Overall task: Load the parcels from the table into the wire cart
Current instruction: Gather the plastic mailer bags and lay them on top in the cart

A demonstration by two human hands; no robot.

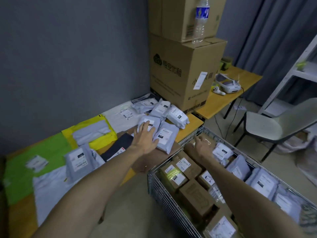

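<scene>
Located the left grip over the heap of mailers at the far end of the worktop. Found its fingers straight and spread, palm down on the top mailer, clasping nothing. Located the right grip above the far end of the cart, just beside the worktop edge and over the boxes stowed there. Could not tell whether it held anything: back of hand to the camera, fingers hidden.

Noted more parcels on the worktop: a white packet and a second mailer, both touching the top mailer. Noted also a green bag and a yellow bag, large and flat, along the wall. Noted the cart partly filled, with boxes on one side and stowed mailers on the other.

Judged the top mailer light and soft: thin plastic film, puffed over pliant contents, likely to sag and fold when lifted. Judged the film slick, so liable to slide off its neighbours or out of a loose pinch. Saw no sign of fragility, though contents not visible. Recommended taking hold across the bulging middle, thumb under one long edge and fingers over the label, not by a loose corner flap. Expected one grip to suffice there; expected the flat bags to need both.
</scene>
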